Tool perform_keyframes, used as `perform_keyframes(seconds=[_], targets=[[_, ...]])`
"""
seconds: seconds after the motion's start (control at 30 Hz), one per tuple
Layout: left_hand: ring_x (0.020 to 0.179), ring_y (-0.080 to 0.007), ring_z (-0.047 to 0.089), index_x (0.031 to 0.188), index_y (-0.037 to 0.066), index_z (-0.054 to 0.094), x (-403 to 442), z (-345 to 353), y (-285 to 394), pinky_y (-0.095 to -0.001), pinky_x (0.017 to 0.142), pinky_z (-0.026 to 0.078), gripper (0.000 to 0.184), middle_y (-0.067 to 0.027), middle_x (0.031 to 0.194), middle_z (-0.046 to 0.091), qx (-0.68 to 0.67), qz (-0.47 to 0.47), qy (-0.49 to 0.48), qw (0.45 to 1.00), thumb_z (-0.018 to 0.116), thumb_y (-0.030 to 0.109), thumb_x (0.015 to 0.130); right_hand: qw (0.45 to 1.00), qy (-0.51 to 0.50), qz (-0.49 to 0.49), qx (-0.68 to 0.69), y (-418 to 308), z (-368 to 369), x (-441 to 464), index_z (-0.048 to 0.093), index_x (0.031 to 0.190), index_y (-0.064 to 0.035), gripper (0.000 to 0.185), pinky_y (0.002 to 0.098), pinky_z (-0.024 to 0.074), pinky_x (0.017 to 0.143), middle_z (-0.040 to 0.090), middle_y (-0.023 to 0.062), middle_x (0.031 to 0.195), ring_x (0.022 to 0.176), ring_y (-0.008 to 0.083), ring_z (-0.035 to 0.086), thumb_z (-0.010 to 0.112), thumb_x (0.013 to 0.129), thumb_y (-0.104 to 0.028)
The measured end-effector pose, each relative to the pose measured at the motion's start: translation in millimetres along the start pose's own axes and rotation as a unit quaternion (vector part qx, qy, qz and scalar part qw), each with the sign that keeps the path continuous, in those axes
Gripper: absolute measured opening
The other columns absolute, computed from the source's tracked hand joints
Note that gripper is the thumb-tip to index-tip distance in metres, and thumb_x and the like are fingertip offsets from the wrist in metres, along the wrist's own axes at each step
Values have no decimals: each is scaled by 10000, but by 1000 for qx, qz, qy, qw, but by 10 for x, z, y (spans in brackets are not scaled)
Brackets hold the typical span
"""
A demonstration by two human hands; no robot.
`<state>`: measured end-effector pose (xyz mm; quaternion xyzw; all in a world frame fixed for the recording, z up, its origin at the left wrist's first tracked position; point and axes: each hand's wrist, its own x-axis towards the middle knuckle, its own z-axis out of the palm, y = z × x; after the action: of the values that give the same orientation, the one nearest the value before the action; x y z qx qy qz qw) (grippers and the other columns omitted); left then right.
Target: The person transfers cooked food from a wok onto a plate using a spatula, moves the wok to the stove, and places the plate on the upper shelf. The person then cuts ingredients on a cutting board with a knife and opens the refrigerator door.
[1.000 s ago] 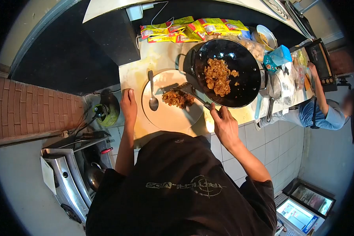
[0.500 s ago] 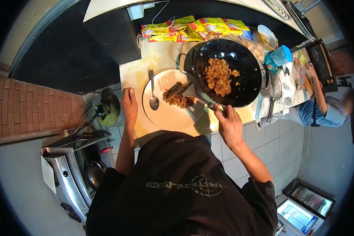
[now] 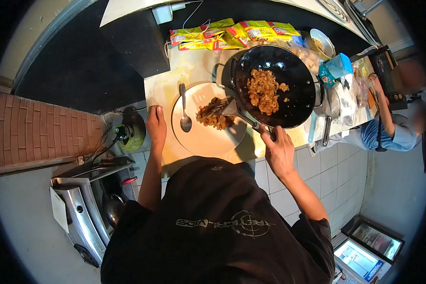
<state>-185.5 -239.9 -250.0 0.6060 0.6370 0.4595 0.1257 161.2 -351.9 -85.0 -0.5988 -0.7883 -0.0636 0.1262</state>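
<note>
My right hand (image 3: pixel 280 150) is closed round the dark handle of a slotted spatula (image 3: pixel 231 108). The spatula's head rests on brown chopped food (image 3: pixel 215 120) in the middle of a large round plate (image 3: pixel 189 138). A metal spoon (image 3: pixel 184 109) lies on the plate's left side. To the right of the plate, a black wok (image 3: pixel 296 75) holds more of the brown food (image 3: pixel 263 91). My left hand (image 3: pixel 156 124) lies at the counter's left edge beside the plate, holding nothing, with its fingers together and the thumb a little apart.
Yellow packets (image 3: pixel 265 30) line the counter's back. Further right are a white bowl (image 3: pixel 327 42), a blue container (image 3: pixel 338 66), plastic bags and a black-handled pan (image 3: pixel 326 130). A person in blue (image 3: pixel 388 137) reaches in at the far right. A stove (image 3: pixel 80 213) stands lower left.
The spatula's head has turned and settled flatter on the food, and my right hand has shifted slightly right. At the far right, the other person's hand has moved a little.
</note>
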Motion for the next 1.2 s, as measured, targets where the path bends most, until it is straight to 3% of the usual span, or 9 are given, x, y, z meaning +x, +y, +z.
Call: perform_keyframes(seconds=[0.43, 0.57, 0.63, 0.77, 0.8, 0.93, 1.0, 1.1, 1.2], targets=[[661, -270, 579, 928, 15, 583, -9, 34, -16, -366, 622, 447, 278, -141, 726, 583, 15, 7, 2, 1000, 419, 235, 972, 998, -51, 27, -3, -82, -165, -7, 544, 1160, -120, 421, 342, 465, 603, 482, 93, 830, 751, 229, 553, 554, 750, -22], [670, -269, 595, 903, 24, 596, -17, 52, -49, -363, 626, 450, 294, -138, 723, 594, 15, 7, 11, 1000, 426, 255, 970, 990, -84, 88, 69, -4, -514, 141, 532, 1044, -66, 253, 418, 501, 550, 548, 133, 805, 647, 322, 611, 583, 797, -73], [804, -394, 570, 935, 15, 575, -15, 17, -13, -422, 700, 445, 277, -195, 864, 606, -17, -47, -29, 998, 422, 244, 967, 986, -104, 108, 70, 140, -736, 283, 542, 1002, -58, 199, 448, 510, 563, 619, 176, 762, 632, 367, 622, 585, 815, -113], [681, -250, 574, 922, 19, 573, 115, -14, 159, -349, 626, 447, 235, -154, 775, 585, -45, -73, -10, 996, 455, 220, 961, 978, -172, 121, -18, 513, -1183, 683, 624, 835, -29, 126, 457, 515, 607, 628, 191, 684, 665, 363, 634, 568, 812, -139], [619, -167, 534, 926, 21, 573, 220, 8, 112, -298, 581, 431, 205, -111, 709, 557, -82, -41, -16, 996, 478, 201, 956, 969, -208, 128, -34, 673, -1205, 786, 646, 849, -35, 140, 448, 510, 613, 623, 186, 669, 665, 353, 633, 575, 812, -150], [606, -120, 497, 933, 17, 569, 790, 177, 771, -257, 585, 421, 205, -89, 687, 537, -173, 56, -36, 983, 494, 206, 956, 923, -349, 134, -88, 1148, -1267, 1283, 673, 773, -1, 205, 415, 510, 623, 638, 183, 674, 682, 327, 646, 584, 780, -186], [636, -184, 566, 923, 6, 569, 1035, 271, 1226, -300, 622, 450, 260, -128, 740, 588, -186, 36, -182, 965, 487, 250, 958, 883, -434, 126, -124, 1335, -1228, 1555, 680, 751, -4, 201, 394, 509, 583, 645, 165, 676, 654, 284, 649, 556, 737, -161], [690, -292, 613, 901, 3, 572, 1265, 638, 1612, -369, 647, 462, 343, -172, 771, 619, -144, 64, -260, 953, 485, 331, 948, 764, -597, 179, -166, 1443, -1074, 1927, 710, 787, -65, 218, 380, 498, 568, 653, 103, 723, 663, 219, 636, 515, 765, -160], [700, -369, 604, 861, 8, 573, 1421, 892, 1801, -427, 643, 451, 390, -187, 728, 617, -43, 88, -352, 931, 493, 384, 926, 727, -641, 158, -188, 1444, -864, 2078, 713, 782, -54, 201, 316, 486, 526, 634, 91, 673, 560, 215, 598, 554, 747, -173]])
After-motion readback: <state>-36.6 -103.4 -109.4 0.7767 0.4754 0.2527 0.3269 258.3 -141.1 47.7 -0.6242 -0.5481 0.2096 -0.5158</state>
